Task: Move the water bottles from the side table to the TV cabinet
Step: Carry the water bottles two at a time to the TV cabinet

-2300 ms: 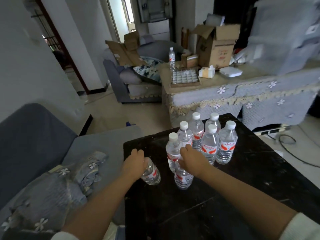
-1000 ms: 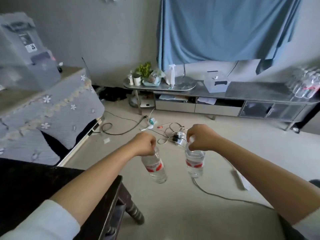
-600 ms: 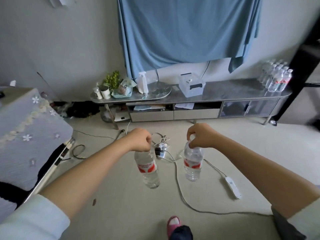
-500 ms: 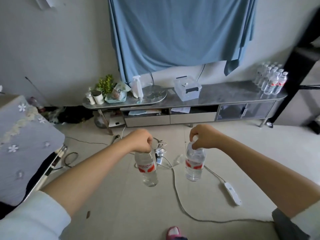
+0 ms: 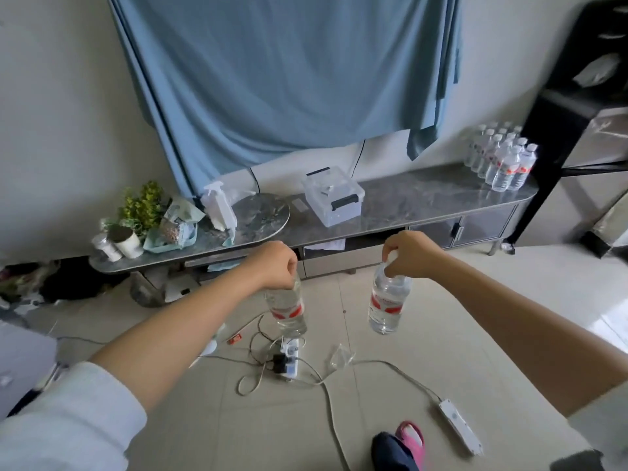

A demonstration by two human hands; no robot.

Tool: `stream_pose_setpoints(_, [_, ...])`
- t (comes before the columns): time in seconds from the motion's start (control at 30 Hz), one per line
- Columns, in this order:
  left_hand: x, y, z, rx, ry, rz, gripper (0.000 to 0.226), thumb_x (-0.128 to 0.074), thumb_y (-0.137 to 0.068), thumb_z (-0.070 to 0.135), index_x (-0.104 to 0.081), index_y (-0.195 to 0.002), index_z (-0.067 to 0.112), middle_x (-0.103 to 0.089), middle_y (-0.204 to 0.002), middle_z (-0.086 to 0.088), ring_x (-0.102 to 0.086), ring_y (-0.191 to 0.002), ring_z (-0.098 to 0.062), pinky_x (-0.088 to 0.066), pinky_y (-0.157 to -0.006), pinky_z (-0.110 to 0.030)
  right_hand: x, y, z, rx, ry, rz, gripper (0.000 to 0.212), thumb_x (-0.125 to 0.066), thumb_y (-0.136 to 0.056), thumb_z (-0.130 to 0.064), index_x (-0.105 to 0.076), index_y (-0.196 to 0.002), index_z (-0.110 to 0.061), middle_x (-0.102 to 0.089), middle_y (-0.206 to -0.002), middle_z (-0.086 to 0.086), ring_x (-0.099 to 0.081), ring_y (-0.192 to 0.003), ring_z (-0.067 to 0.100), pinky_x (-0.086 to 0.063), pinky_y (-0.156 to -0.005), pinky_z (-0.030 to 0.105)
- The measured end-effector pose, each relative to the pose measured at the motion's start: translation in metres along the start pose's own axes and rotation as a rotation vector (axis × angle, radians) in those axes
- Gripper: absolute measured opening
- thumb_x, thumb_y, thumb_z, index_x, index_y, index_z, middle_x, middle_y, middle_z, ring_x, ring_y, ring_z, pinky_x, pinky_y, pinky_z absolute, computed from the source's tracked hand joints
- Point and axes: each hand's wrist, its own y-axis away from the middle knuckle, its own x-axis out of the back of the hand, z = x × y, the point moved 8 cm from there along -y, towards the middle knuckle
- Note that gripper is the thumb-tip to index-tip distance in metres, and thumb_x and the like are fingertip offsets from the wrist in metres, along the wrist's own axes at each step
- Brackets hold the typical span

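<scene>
Ahead and to the right in the head camera's wide view, the TV cabinet (image 5: 441, 202) runs along the far wall under a hanging blue cloth (image 5: 289, 79). Its right end holds a cluster of water bottles (image 5: 499, 158) standing upright, already delivered.

Two bare forearms reach forward over the tiled floor. The left hand (image 5: 275, 265) is curled into a fist around the neck of one bottle (image 5: 287, 307), which hangs below it, cap hidden inside the fingers. The right hand (image 5: 407, 254) pinches the white cap and neck of a second bottle (image 5: 387, 304), which also hangs down. Both bottles hang with long axis close to vertical, base lowest, the left one tilted slightly, and both are in the air, well apart from the cabinet top.

The key relation: the standing cluster lies up and to the right of both hands, so the right hand is the nearer one. Bare cabinet top shows just left of the cluster and seems the likely spot for setting these two down, right bottle first.

On the floor between the person and the cabinet lie a power strip (image 5: 290, 360) with tangled cables and a second white strip (image 5: 460, 426) on a long cord, a likely trip hazard. A foot in a pink slipper (image 5: 413, 440) shows at the bottom edge.
</scene>
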Motion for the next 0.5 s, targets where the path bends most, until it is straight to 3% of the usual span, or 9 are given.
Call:
stream_pose_setpoints(0.13, [0.005, -0.079, 0.016, -0.006, 0.04, -0.057, 0.012, -0.059, -0.076, 0.003, -0.063, -0.074, 0.014, -0.061, -0.092, -0.006, -0.059, -0.088, -0.021, -0.046, -0.069, -0.025, 0.019, -0.064, 0.038, -0.003, -0.015, -0.039, 0.026, -0.068, -0.077, -0.012, -0.067, -0.102, -0.008, -0.051, -0.093, 0.002, -0.048, -0.083, 0.018, -0.037, -0.055, 0.017])
stream_pose_setpoints(0.23, [0.013, -0.134, 0.034, -0.007, 0.059, -0.088, 0.013, -0.059, -0.077, 0.003, -0.069, -0.082, 0.009, -0.057, -0.086, -0.002, -0.052, -0.083, -0.015, -0.04, -0.06, -0.021, 0.036, -0.11, 0.063, 0.027, 0.008, -0.07, 0.025, -0.067, -0.078, -0.013, -0.067, -0.103, -0.008, -0.053, -0.096, 0.003, -0.051, -0.084, 0.018, -0.045, -0.069, 0.023])
stream_pose_setpoints(0.37, [0.035, -0.209, 0.07, -0.012, 0.099, -0.078, 0.017, -0.059, -0.078, 0.001, -0.07, -0.09, 0.001, -0.058, -0.093, -0.007, -0.048, -0.083, -0.014, -0.038, -0.062, -0.02, 0.071, -0.168, 0.104, 0.049, 0.062, -0.099, 0.026, -0.066, -0.079, -0.013, -0.067, -0.105, -0.009, -0.059, -0.103, 0.006, -0.049, -0.086, 0.017, -0.042, -0.074, 0.023])
stream_pose_setpoints(0.5, [0.057, -0.279, 0.097, -0.025, 0.105, -0.033, 0.015, -0.062, -0.078, 0.004, -0.062, -0.067, 0.014, -0.051, -0.082, 0.003, -0.048, -0.084, -0.014, -0.035, -0.058, -0.017, 0.109, -0.219, 0.149, 0.031, 0.056, -0.051, 0.025, -0.065, -0.077, -0.011, -0.067, -0.102, -0.009, -0.058, -0.098, 0.005, -0.049, -0.084, 0.017, -0.041, -0.067, 0.021])
